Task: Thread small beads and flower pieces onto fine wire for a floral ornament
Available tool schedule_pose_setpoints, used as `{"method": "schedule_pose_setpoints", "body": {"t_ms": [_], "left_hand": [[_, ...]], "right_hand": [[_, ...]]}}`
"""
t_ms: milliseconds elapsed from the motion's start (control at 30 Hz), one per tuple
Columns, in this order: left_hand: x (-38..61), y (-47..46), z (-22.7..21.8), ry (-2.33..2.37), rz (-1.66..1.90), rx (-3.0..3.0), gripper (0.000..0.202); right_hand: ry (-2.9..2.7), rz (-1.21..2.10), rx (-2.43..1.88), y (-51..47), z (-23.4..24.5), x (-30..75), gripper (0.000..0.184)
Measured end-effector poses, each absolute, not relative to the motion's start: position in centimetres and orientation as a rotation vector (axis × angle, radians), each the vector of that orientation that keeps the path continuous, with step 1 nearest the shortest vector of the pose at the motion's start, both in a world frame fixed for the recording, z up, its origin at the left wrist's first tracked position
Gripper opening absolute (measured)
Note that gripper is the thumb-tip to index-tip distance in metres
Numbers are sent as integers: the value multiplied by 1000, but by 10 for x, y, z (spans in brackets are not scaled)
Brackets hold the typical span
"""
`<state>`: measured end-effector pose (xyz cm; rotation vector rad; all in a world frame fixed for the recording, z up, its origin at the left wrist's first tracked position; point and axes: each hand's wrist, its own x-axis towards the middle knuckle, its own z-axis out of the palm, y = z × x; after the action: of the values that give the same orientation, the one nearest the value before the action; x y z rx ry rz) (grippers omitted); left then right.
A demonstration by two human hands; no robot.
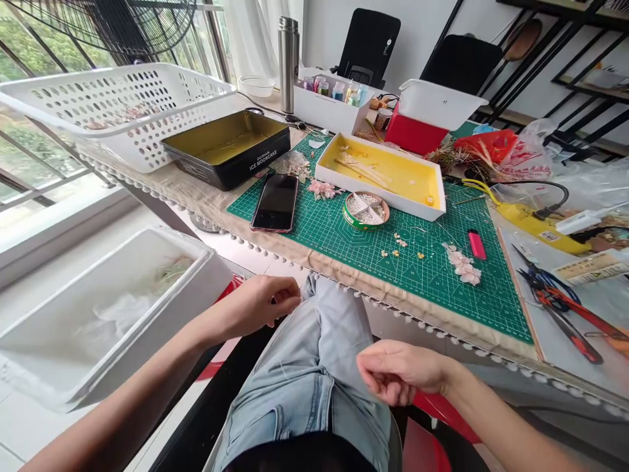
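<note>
My left hand [275, 298] hovers over my left thigh in front of the table edge, its fingers curled in toward the thumb. Lower and to the right, my right hand [400, 370] is held above my lap with the thumb pressed on bent fingers. If anything lies inside either hand, I cannot make it out. On the green cutting mat [324, 252] beyond them are a round divided dish of beads [367, 211], a few small yellowish petals [397, 254], a pale pink flower piece [462, 263], a pink flower cluster [323, 189] and a black phone [275, 203].
A white tray with yellow lining [393, 167] and a black mooncake tin [226, 151] stand farther back. At left are a perforated white basket [171, 131] and a white bin [105, 328]. Pliers and scissors [550, 295], a pink lighter [476, 244] and a yellow power strip [535, 226] lie right.
</note>
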<state>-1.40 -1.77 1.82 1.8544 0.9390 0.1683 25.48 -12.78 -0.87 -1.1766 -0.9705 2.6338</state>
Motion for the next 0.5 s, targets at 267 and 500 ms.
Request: {"method": "schedule_pose_setpoints", "body": {"t_ms": [267, 500], "left_hand": [[-16, -4, 18, 967, 242, 1665, 26], [-20, 4, 11, 966, 377, 1415, 35]], "right_hand": [[-1015, 2646, -1141, -127, -2, 254, 34], [-976, 2594, -1148, -125, -13, 262, 33]]}}
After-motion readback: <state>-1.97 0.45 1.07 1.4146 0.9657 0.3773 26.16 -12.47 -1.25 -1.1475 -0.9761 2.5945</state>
